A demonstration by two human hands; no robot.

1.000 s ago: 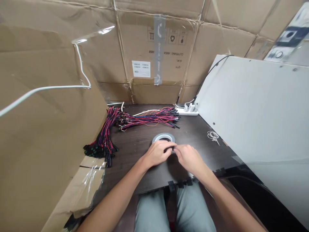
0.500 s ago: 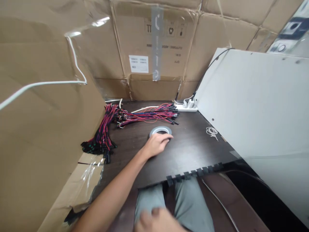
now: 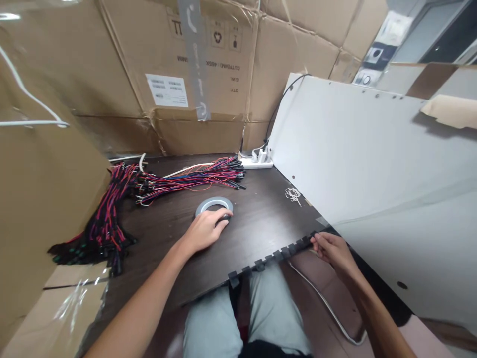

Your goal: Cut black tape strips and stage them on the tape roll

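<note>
A grey roll of tape (image 3: 214,203) lies flat on the dark table (image 3: 261,223). My left hand (image 3: 204,231) rests on the roll's near edge with its fingers curled over it. Several short black tape strips (image 3: 269,258) hang side by side along the table's front edge. My right hand (image 3: 331,248) is at the right end of that row, fingers pinched together on the last strip at the edge. My grey-trousered legs show below the table.
Bundles of red, blue and black wires lie at the left (image 3: 100,226) and at the back (image 3: 190,179). A white power strip (image 3: 257,160) sits in the back corner. A white panel (image 3: 372,164) walls the right side, cardboard boxes (image 3: 208,64) the back and left. A small white wire coil (image 3: 293,194) lies near the panel.
My right hand left the tape roll, dropped toward my lap, then came up to the table's front edge at the right. My left hand stayed on the roll. The view swung right.
</note>
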